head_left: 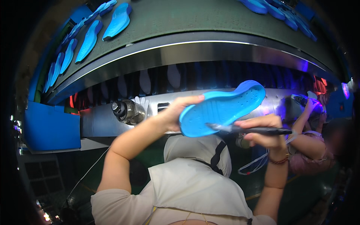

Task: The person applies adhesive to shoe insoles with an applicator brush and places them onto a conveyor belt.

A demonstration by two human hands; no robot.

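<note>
A bright blue shoe sole [234, 105] is held up slanted over the metal ledge, its heel end lower left and its toe end upper right. My left hand [177, 114] grips it by the heel end, fingers along the rim. In my right hand [263, 130] is a slim black pen-shaped tool [275, 131], pinched between thumb and fingers. Its light grey tip is smeared by motion and lies over the sole's inner face near the heel; whether it touches I cannot tell. A white cord [258, 160] loops beside my right wrist.
Beyond the metal ledge [97, 123] runs a green conveyor belt [180, 18] carrying several blue soles [119, 21]. A metal canister with a black cap [129, 111] stands left of my left hand. At right, a co-worker's arm [305, 116] reaches over the ledge. A blue housing [52, 127] stands far left.
</note>
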